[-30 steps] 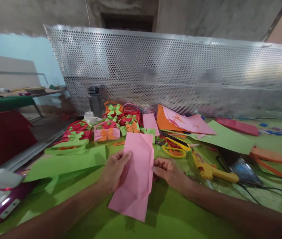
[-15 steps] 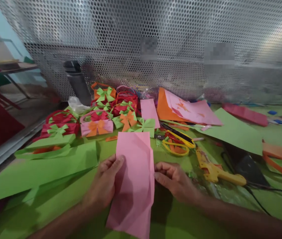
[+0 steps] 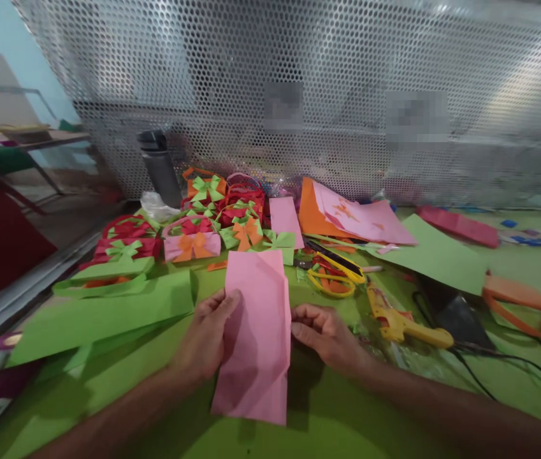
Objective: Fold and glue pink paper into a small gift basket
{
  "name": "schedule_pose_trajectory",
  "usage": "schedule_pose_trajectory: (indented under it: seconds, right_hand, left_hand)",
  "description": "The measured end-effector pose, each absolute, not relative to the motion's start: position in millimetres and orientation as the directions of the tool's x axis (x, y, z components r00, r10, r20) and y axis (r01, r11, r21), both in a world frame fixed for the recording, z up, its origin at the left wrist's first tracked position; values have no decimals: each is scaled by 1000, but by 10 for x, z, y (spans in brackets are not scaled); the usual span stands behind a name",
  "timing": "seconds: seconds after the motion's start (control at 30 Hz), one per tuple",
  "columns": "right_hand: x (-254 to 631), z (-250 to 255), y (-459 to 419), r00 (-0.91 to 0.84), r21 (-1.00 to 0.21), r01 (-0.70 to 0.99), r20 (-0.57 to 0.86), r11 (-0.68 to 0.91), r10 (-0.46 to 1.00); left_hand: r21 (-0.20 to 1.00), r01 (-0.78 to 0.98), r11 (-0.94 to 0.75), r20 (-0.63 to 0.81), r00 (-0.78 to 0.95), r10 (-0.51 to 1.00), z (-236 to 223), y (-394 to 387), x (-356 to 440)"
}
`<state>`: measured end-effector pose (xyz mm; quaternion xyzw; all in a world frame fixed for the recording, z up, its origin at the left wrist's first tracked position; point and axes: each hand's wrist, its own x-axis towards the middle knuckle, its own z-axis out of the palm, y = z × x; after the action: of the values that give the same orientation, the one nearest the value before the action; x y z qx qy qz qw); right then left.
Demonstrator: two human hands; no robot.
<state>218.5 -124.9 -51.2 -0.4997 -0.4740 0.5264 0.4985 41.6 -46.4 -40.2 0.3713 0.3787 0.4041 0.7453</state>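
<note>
A long pink sheet of paper (image 3: 255,344) stands tilted in front of me, with a narrow fold along its right edge. My left hand (image 3: 210,331) grips its left edge, thumb on the near face and fingers behind. At the folded right edge, my right hand (image 3: 325,335) pinches the paper between thumb and curled fingers. Just beyond the sheet's top lies a green paper bow (image 3: 280,240). Yellow-handled scissors (image 3: 334,280) lie to the right, near a yellow glue gun (image 3: 406,325).
Small paper bags with bows (image 3: 192,245) cluster at the back left beside a grey bottle (image 3: 162,169). Green sheets (image 3: 122,312) lie left. Pink and orange paper (image 3: 366,220) and a light green sheet (image 3: 442,255) lie right. A perforated metal panel (image 3: 232,57) rises behind.
The view has shifted slightly, showing more at the lower left. Both hands keep their hold on the pink sheet, whose bottom edge now shows fully.
</note>
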Motion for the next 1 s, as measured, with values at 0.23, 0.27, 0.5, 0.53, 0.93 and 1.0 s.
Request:
schedule_pose_trajectory:
  seconds: [0.23, 0.27, 0.5, 0.53, 0.93, 1.0]
  right_hand:
    - [2166, -533, -1251, 1, -997, -75, 33, 33, 999]
    - [2163, -535, -1252, -12, -995, -85, 45, 44, 999]
    - [2146, -488, -1265, -82, -995, -86, 57, 50, 995]
    - [2143, -478, -1266, -91, -996, -81, 48, 40, 995]
    - [2126, -506, -1219, 28, -971, -226, -86, -78, 996]
    - [2134, -512, -1199, 66, -959, -269, -105, -84, 992]
  left_hand:
    - [908, -339, 246, -121, 351, 929, -434, -501, 400]
    - [912, -345, 223, -102, 336, 936, -436, -500, 393]
    - [937, -323, 134, -19, 336, 942, -434, -462, 346]
    - [939, -319, 127, -13, 338, 941, -429, -459, 346]
    - [755, 344, -559, 475, 302, 827, -127, -248, 511]
    - [454, 423, -784, 673, 414, 613, -48, -269, 538]
